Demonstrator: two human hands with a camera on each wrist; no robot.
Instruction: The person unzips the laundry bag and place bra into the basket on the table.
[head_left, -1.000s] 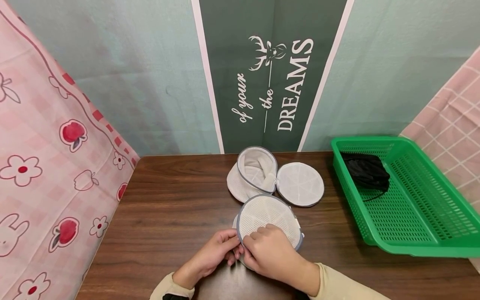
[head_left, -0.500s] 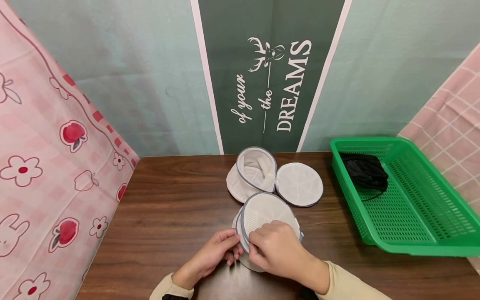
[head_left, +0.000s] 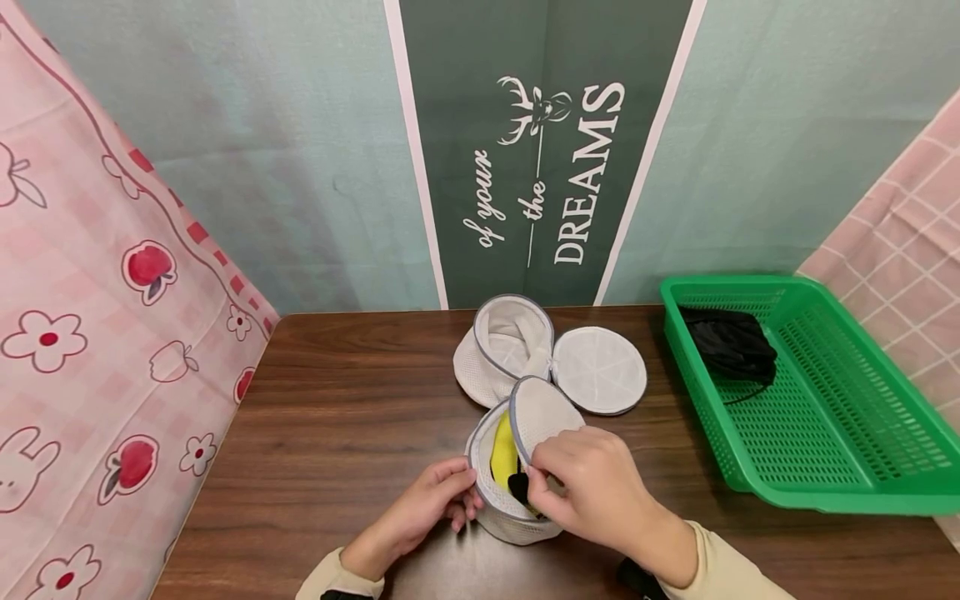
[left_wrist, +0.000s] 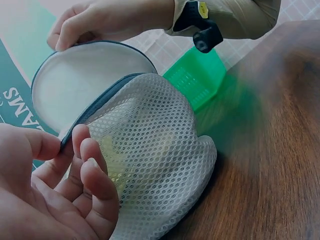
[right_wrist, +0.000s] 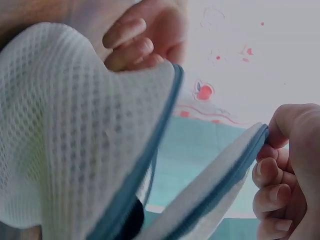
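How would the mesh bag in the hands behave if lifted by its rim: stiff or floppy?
Probably floppy: the mesh bag sags below its rim where the left hand pinches it. Likely light, being thin netting. The lid stands up, suggesting a stiffer edge.

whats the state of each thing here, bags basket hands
near mesh laundry bag: upright, unzipped, lid lifted, yellow item inside
far mesh laundry bag: open, lid flat on the table
green basket: holds a black garment
left hand: grips the near bag's rim
right hand: pinches the lifted lid
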